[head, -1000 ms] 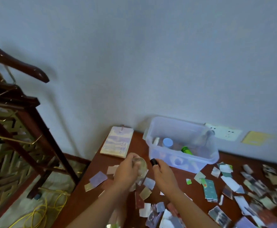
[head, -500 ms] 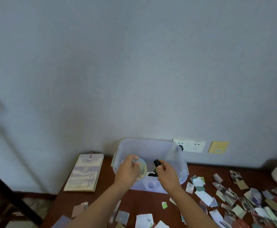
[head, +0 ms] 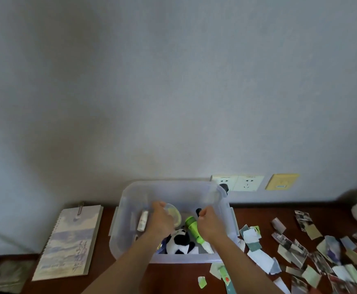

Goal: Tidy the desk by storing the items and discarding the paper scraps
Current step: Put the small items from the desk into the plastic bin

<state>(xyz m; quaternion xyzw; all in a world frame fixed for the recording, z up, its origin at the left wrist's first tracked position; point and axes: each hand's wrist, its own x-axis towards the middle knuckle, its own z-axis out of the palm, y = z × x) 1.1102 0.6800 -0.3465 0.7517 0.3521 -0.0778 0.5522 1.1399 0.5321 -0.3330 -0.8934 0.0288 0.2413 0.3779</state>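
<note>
The fingers (head: 158,205) of the left hand (head: 160,219) are curled round the edge of a clear round dish (head: 173,215) with a yellowish tint, holding it tilted on its side. The fingers (head: 203,212) of the right hand (head: 209,223) are closed in a pinch on a small black object (head: 198,211); what it is cannot be made out. Both hands are inside the mouth of a clear plastic box (head: 173,187), above the things already in it: a panda soft toy (head: 178,242), a green bottle (head: 192,230) and a small white tube (head: 143,220).

The step appears to be putting both held things into the box. To do it well, lower each hand close to the contents before letting go, so that nothing bounces out. The dish looks light and likely to roll, so lay it flat in the free space near the white tube. Set the black object beside the green bottle.

The box stands on a dark wooden tabletop (head: 173,279) against the wall, below wall sockets (head: 237,183). A spiral notebook (head: 69,240) lies just left of it. Many paper scraps (head: 300,251) are scattered to the right and not yet cleared.
</note>
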